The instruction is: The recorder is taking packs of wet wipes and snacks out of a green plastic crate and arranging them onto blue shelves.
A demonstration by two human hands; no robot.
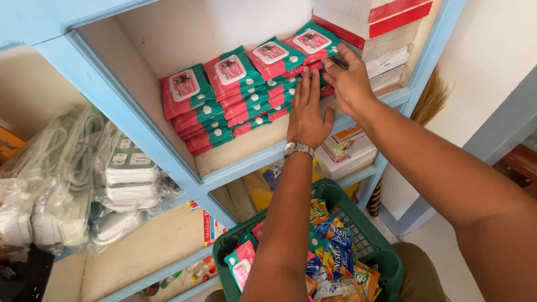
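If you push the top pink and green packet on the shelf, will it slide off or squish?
The top packet looks soft and pillowy, so it would probably squish a little. Its wrap looks glossy and it leans on a slanting stack, so it may slide. The right hand and left hand steady the rows.

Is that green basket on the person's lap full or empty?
Full. The green basket is heaped with colourful sachets and a few wipe packs, reaching about to its rim.
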